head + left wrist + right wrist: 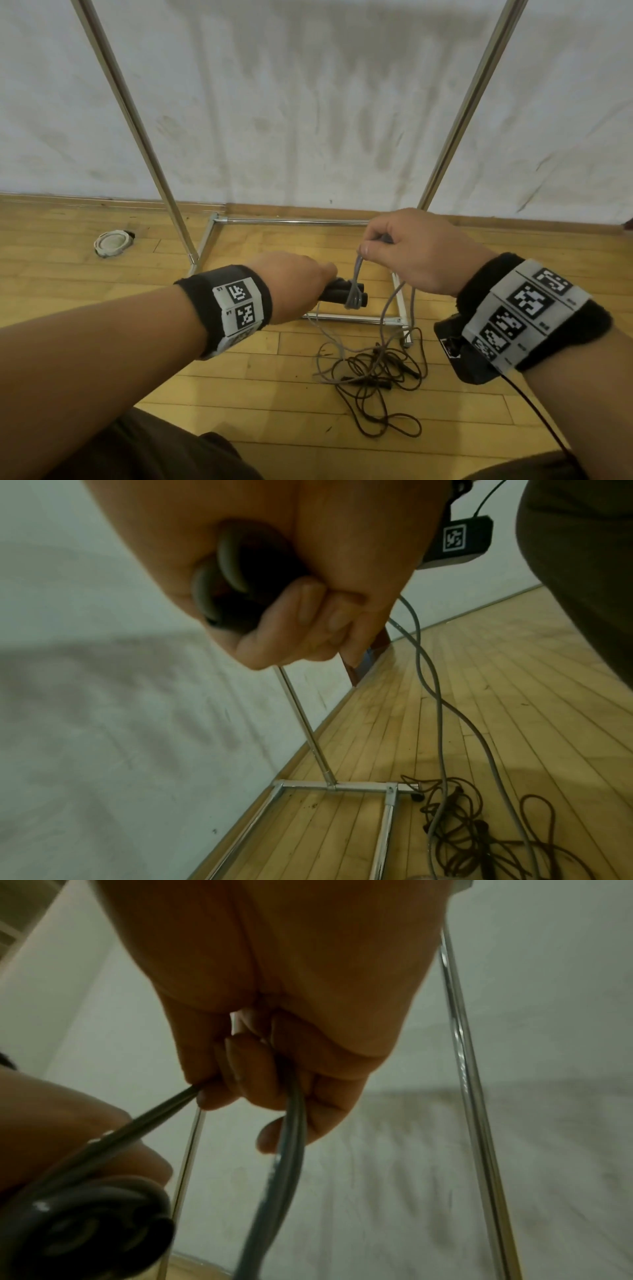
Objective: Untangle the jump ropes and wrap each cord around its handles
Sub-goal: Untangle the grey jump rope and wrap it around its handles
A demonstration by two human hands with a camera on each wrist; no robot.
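Observation:
My left hand (301, 284) grips two black jump-rope handles (342, 291) held side by side, pointing right. A few turns of grey cord (354, 298) circle the handles near their ends. My right hand (394, 246) is raised just above and right of them and pinches the grey cord (291, 1137), which runs taut down to the handles (85, 1229). The rest of the grey cord (431, 685) hangs to the floor. It lies mixed with a dark brown rope (380, 377) tangled in a pile on the wood floor.
A chrome rack frame (342, 222) stands on the wooden floor against a white wall, its base bar (356, 318) just beyond the rope pile. A round white floor fitting (111, 242) sits at the far left. My knees are at the bottom of the head view.

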